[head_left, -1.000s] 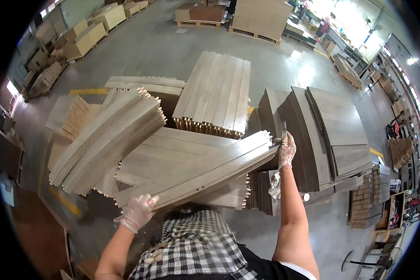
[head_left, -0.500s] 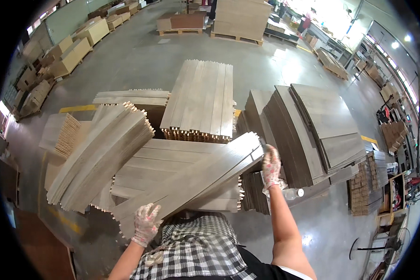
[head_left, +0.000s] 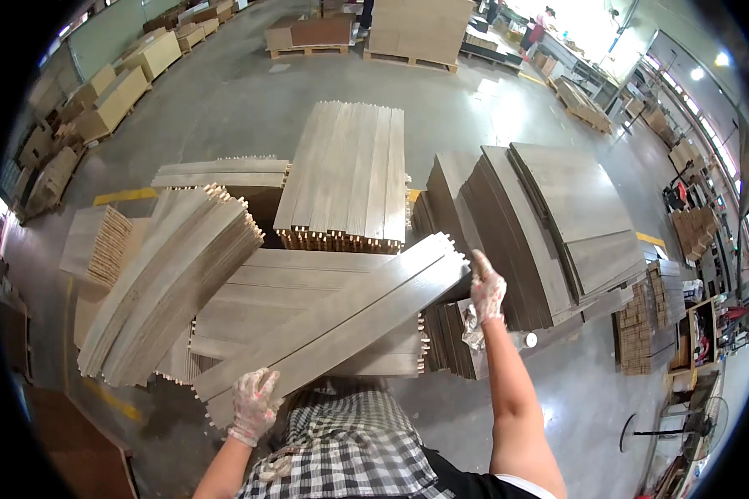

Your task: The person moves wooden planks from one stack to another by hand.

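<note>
Two long grey wood-grain boards point(head_left: 341, 312) with pegs along their short ends lie side by side, slanting across a stack of similar boards point(head_left: 283, 279) in front of me. My left hand point(head_left: 255, 403), in a white patterned glove, is closed on the near left end of the slanted boards. My right hand point(head_left: 488, 287), gloved alike, is at their far right end with a finger stretched out and nothing visible in it. Whether it touches the board ends I cannot tell. Crumpled clear plastic point(head_left: 472, 328) and a bottle's white cap point(head_left: 531, 339) are under my right wrist.
A fanned pile of boards point(head_left: 170, 283) leans at the left. Behind stands a tall board stack point(head_left: 341, 170). Wide panels point(head_left: 582, 216) are piled at the right. Pallets with boxes point(head_left: 308, 33) stand on the far floor, and a fan point(head_left: 699, 428) at the lower right.
My right hand has shifted slightly down beside the board ends; the dark thing at its fingertips no longer shows. The front slanted board now shows more of its top face.
</note>
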Demonstrator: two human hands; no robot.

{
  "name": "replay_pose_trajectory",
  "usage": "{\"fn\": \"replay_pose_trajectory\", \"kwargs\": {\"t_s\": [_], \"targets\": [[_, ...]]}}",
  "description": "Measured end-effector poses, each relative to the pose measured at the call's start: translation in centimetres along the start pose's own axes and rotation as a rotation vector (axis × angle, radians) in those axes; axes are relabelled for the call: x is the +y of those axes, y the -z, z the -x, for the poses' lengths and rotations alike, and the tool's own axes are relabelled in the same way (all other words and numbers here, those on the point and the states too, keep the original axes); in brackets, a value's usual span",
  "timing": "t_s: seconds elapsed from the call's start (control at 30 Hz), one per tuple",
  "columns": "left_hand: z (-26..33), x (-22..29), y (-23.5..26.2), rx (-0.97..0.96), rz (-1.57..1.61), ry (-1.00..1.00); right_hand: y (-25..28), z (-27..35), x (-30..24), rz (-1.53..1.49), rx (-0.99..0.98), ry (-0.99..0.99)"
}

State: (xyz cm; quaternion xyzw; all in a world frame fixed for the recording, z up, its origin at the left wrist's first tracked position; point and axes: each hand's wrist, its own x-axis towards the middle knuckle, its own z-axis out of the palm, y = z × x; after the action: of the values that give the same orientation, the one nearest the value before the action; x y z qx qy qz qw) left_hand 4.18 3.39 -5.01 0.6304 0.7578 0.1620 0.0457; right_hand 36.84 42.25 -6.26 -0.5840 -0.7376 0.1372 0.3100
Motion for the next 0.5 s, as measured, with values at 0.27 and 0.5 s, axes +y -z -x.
{"fn": "replay_pose_trajectory", "kwargs": {"t_s": [0.27,0.5], "targets": [[0.0,0.0,-0.1,0.029,0.002,-0.058,-2.3,1.8,2.6,0.047,0.055,0.14],[-0.5,0.1,-0.5,0.046,0.019,-0.028,-3.7,5.1,0.4,0.092,-0.069,0.225]]}}
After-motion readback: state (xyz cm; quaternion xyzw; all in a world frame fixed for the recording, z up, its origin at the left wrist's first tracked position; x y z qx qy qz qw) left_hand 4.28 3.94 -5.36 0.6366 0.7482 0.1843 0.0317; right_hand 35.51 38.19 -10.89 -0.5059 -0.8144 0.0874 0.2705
